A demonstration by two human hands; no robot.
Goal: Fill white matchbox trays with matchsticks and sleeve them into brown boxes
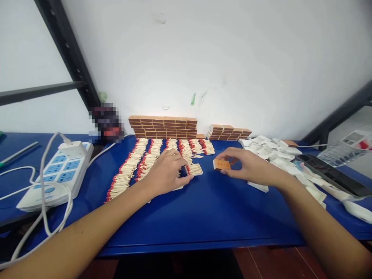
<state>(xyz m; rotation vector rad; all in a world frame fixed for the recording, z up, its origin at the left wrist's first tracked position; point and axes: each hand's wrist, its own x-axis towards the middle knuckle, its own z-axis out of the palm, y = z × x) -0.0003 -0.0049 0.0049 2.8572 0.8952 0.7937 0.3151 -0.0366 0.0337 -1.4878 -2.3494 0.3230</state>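
Looks like a small workshop, judging by matchboxes (162, 128) stacked by the wall (247, 69) at twelve o'clock, matches (127, 170) in rows at eleven and heaped white trays (264, 150) at two.

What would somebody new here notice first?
Probably the red-tipped matches, laid in rows on the blue table. Near the middle, the left hand holds a small tray of matches and the right hand an orange box. Behind, brown-sided boxes stand stacked by the white wall.
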